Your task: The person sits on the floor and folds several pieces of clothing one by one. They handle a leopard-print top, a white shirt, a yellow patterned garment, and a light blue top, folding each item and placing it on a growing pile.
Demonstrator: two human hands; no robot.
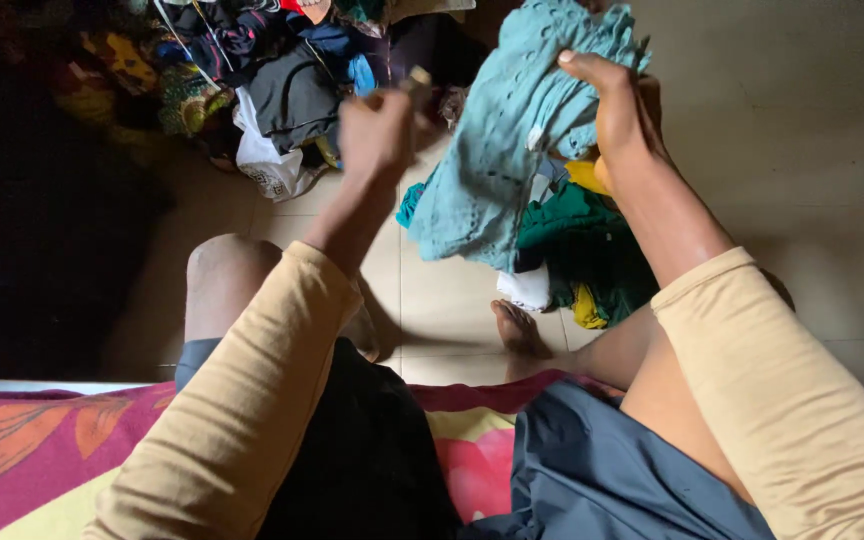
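Head view: my right hand fingers pinch the teal eyelet garment, soft, light; left hand blurred, grip indeterminable.

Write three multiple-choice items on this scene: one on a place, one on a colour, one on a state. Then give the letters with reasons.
1. Where does the dark green cloth lie?
A. on the floor
B. on the bedspread
C. on the person's lap

2. What colour is the garment in the right hand?
A. red
B. light teal
C. black

3. How is that garment held?
A. folded flat on the floor
B. rolled into a ball
C. lifted, hanging down

Answers:
1 A, it sits on the tiles by the foot.
2 B, the fabric is pale blue-green.
3 C, the right hand grips its top and it drapes downward.
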